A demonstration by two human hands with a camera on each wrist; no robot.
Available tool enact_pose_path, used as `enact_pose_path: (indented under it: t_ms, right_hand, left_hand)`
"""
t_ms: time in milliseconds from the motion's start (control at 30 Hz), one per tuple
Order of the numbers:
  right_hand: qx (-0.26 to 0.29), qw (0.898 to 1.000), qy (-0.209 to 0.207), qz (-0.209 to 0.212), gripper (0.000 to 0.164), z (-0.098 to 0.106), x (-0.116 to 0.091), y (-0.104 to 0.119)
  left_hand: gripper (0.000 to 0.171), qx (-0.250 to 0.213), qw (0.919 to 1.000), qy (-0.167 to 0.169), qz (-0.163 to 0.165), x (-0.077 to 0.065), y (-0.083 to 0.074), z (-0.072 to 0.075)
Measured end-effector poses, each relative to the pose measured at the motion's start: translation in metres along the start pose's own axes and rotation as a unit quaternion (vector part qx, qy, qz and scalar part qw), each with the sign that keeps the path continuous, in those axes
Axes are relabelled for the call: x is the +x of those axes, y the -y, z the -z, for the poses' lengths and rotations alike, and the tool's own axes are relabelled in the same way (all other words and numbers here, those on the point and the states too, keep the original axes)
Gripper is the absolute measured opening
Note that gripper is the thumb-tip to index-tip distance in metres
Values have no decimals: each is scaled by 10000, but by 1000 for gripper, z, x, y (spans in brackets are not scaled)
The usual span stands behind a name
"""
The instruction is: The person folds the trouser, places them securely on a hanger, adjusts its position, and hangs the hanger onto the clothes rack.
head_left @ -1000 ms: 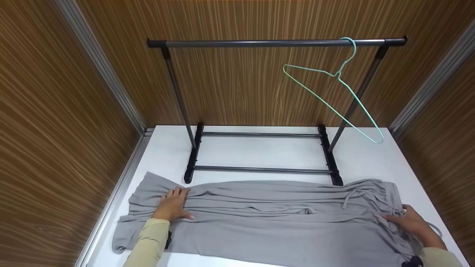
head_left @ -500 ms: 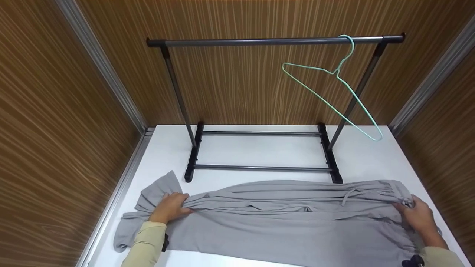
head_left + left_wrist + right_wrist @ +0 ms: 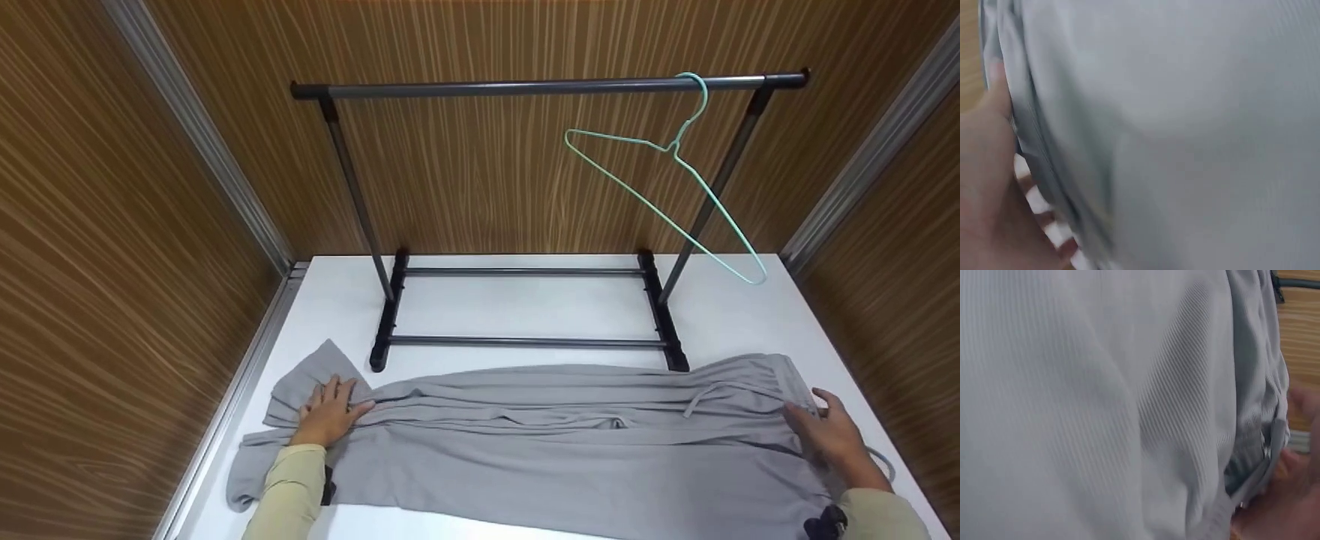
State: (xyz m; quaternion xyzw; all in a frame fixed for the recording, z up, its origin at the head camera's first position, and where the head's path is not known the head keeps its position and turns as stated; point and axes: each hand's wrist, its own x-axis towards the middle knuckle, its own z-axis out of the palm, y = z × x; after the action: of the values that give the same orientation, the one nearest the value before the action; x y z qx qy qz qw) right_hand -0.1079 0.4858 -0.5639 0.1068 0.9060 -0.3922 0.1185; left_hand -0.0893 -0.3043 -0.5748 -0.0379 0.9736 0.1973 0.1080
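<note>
Fingers (image 3: pixel 331 390) touch grey trousers (image 3: pixel 540 465) lying crosswise, waistband (image 3: pixel 792 381) rightward.

The garment (image 3: pixel 540 457) is finely ribbed grey, the hanger (image 3: pixel 676 145) mint green, the table (image 3: pixel 517 307) white, the walls (image 3: pixel 480 187) streaked brown.

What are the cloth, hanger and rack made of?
Cloth: soft-looking, matte fabric, maybe knit, as it's finely ribbed and wrinkled. Hanger: perhaps plastic-coated wire, being thin, smooth and mint green. Rack: probably smooth metal, since it's grey and gleams on top.
</note>
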Motion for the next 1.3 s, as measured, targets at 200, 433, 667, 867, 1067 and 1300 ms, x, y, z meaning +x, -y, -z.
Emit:
enact_pose_path:
  t_ms: [200,433,667,867,1067,1300]
  right_hand:
    - [-735,9946,-735,-41,67,-6,0,-2]
    - [-987,9883,-1102,-361,61,-12,4,4]
    - [-1441,9770,-1562,151,69,-16,2,18]
    - [-1496,9589,-1980,1380,66,-15,-10,49]
    - [-1567,9410,-2111,2129,71,-16,-27,86]
    - [-2184,9359,-1655,2213,85,-18,-42,108]
  left_hand:
    - [80,-128,9979,133,624,6,12,-4]
    - [87,-153,9934,84,1135,17,16,-8]
    - [80,-272,9940,-654,828,17,8,-3]
    - [64,-194,9800,-1939,-391,11,-16,9]
    - [68,105,9665,-2430,-814,-1,-45,25]
    - [79,552,9659,-2324,-1000,-13,-67,36]
